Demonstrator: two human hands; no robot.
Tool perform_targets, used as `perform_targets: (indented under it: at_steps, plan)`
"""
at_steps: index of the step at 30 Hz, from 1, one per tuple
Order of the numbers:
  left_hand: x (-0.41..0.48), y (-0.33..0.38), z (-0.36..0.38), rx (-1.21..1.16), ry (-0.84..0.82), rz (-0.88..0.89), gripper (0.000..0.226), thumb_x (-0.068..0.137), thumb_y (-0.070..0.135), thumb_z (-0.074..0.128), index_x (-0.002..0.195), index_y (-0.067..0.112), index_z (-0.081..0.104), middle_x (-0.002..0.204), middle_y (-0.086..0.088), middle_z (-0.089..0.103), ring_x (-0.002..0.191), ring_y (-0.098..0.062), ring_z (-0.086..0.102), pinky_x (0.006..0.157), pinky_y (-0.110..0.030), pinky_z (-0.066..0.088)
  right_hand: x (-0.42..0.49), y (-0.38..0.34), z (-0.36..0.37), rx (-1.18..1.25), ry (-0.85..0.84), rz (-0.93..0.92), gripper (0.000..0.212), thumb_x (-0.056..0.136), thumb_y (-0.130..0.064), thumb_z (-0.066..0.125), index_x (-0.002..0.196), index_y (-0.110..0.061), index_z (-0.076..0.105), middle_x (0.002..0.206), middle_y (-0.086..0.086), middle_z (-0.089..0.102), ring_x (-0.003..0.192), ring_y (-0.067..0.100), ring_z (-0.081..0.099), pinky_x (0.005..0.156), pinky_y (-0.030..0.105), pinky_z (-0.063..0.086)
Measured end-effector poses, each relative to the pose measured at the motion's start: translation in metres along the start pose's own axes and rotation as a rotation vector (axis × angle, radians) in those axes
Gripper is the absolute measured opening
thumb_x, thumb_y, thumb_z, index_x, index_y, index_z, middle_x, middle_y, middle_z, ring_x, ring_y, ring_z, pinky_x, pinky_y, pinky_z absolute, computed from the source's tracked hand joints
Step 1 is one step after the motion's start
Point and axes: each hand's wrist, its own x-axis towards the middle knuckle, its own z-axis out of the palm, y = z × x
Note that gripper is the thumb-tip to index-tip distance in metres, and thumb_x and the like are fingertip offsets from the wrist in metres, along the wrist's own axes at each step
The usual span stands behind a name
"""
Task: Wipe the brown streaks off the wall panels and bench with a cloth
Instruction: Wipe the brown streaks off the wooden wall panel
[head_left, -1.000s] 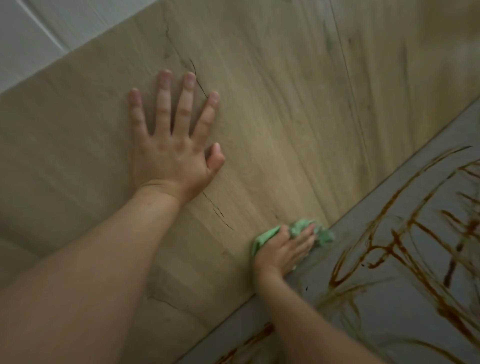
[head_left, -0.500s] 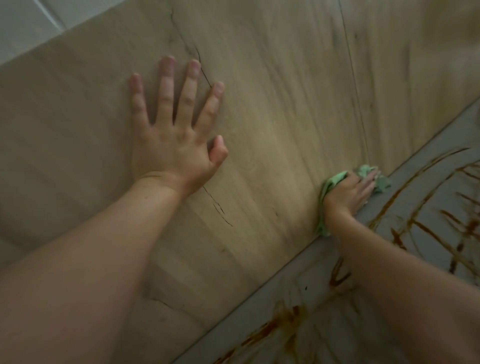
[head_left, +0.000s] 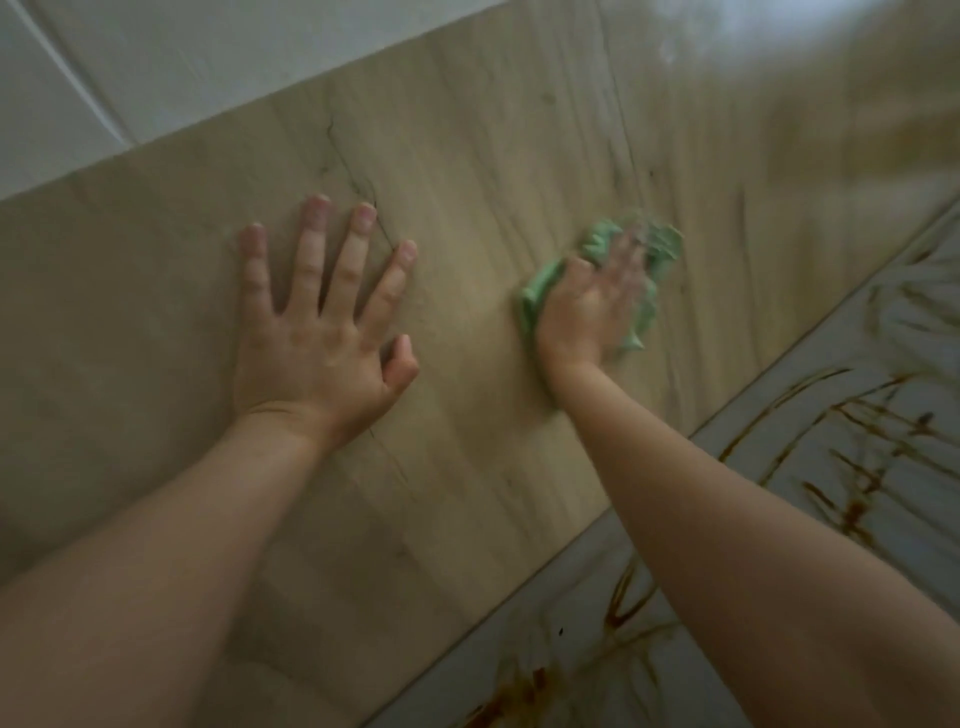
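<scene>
Pressing our left hand (head_left: 317, 358) flat on the wood-look wall panel (head_left: 467, 156) at mid-left of the frame, fingers spread wide and straight. Our right hand (head_left: 587, 312) sits just right of centre, holding the green cloth (head_left: 662, 247) against the same panel, fingers apparently stretched flat over it (they're motion-blurred, so no finer detail). Brown streaks (head_left: 857, 499) cover the grey bench (head_left: 857, 374) at lower right, apart from the cloth, and a white wall (head_left: 156, 67) shows upper left.
</scene>
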Motion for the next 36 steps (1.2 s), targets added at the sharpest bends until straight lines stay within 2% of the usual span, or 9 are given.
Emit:
perform_targets:
  at_steps: [4, 8, 11, 14, 19, 23, 27, 30, 36]
  plan:
    - [0.001, 0.001, 0.0, 0.006, 0.031, -0.005, 0.079, 0.092, 0.053, 0.046, 0.163, 0.027, 0.022, 0.172, -0.011, 0.01, 0.158, -0.04, 0.002, 0.121, -0.07, -0.002, -0.021, -0.082, 0.014, -0.059, -0.102, -0.562, 0.079, 0.093, -0.039, 0.033, 0.166, -0.015, 0.015, 0.173, 0.006, 0.014, 0.159, 0.027, 0.01, 0.129, 0.039, -0.003]
    - [0.003, -0.003, -0.009, 0.02, -0.034, 0.006, 0.075, 0.094, 0.054, 0.035, 0.161, 0.023, 0.026, 0.172, -0.013, 0.013, 0.158, -0.04, 0.006, 0.122, -0.068, -0.003, -0.008, -0.075, 0.007, -0.117, -0.15, -0.776, 0.077, 0.092, -0.039, 0.035, 0.164, -0.015, 0.023, 0.171, 0.008, 0.022, 0.158, 0.028, 0.016, 0.13, 0.044, 0.007]
    - [0.006, 0.002, -0.025, 0.002, -0.12, -0.021, 0.077, 0.091, 0.056, 0.038, 0.159, 0.02, 0.037, 0.17, -0.012, 0.02, 0.157, -0.039, 0.012, 0.122, -0.069, 0.004, 0.008, -0.052, -0.001, -0.139, -0.155, -0.59, 0.08, 0.092, -0.044, 0.028, 0.166, -0.018, 0.013, 0.173, 0.006, 0.014, 0.159, 0.027, 0.01, 0.13, 0.042, 0.001]
    - [0.037, -0.006, -0.043, -0.058, -0.058, -0.079, 0.081, 0.083, 0.051, 0.058, 0.152, 0.011, 0.043, 0.159, -0.012, 0.036, 0.147, -0.034, 0.027, 0.118, -0.063, 0.021, 0.009, -0.044, -0.006, -0.122, -0.102, -0.372, 0.08, 0.092, -0.047, 0.021, 0.166, -0.022, 0.004, 0.174, 0.002, 0.005, 0.159, 0.022, 0.004, 0.129, 0.04, -0.006]
    - [0.098, -0.027, -0.054, -0.094, -0.13, -0.301, 0.101, 0.088, 0.061, 0.064, 0.159, 0.003, 0.022, 0.154, -0.016, 0.027, 0.136, -0.038, 0.028, 0.119, -0.058, 0.02, 0.01, -0.041, -0.003, -0.13, -0.098, -0.356, 0.078, 0.094, -0.045, 0.023, 0.166, -0.022, 0.003, 0.174, 0.0, 0.003, 0.16, 0.019, 0.002, 0.127, 0.034, -0.011]
    - [0.11, -0.025, -0.062, -0.183, -0.157, -0.369, 0.09, 0.081, 0.058, 0.074, 0.147, 0.007, 0.039, 0.14, -0.02, 0.038, 0.126, -0.043, 0.037, 0.111, -0.055, 0.026, 0.011, -0.042, -0.002, -0.13, -0.098, -0.323, 0.078, 0.094, -0.044, 0.027, 0.166, -0.022, 0.006, 0.174, 0.0, 0.005, 0.16, 0.02, 0.003, 0.124, 0.027, -0.016]
    - [0.125, -0.031, -0.081, -0.288, -0.227, -0.427, 0.076, 0.076, 0.053, 0.079, 0.131, 0.011, 0.049, 0.132, -0.018, 0.043, 0.12, -0.042, 0.041, 0.107, -0.053, 0.032, 0.01, -0.055, -0.005, -0.127, -0.107, -0.257, 0.079, 0.093, -0.045, 0.026, 0.166, -0.018, 0.01, 0.174, 0.003, 0.008, 0.16, 0.021, 0.003, 0.129, 0.037, -0.008]
    - [0.13, -0.033, -0.095, -0.349, -0.326, -0.442, 0.079, 0.069, 0.046, 0.07, 0.136, 0.009, 0.051, 0.127, -0.017, 0.045, 0.115, -0.039, 0.04, 0.106, -0.052, 0.033, 0.017, -0.104, -0.001, -0.028, -0.087, -0.012, 0.083, 0.091, -0.048, 0.022, 0.167, -0.019, 0.005, 0.174, 0.002, 0.003, 0.16, 0.02, -0.001, 0.129, 0.044, -0.004]
    - [0.145, -0.061, -0.114, -0.428, -0.548, -0.371, 0.088, 0.06, 0.042, 0.063, 0.14, 0.008, 0.052, 0.118, -0.013, 0.044, 0.103, -0.033, 0.032, 0.094, -0.047, 0.037, 0.054, -0.193, 0.01, -0.064, -0.154, -0.219, 0.076, 0.098, -0.035, 0.032, 0.166, -0.017, 0.006, 0.174, 0.003, 0.005, 0.16, 0.022, 0.001, 0.129, 0.04, -0.007]
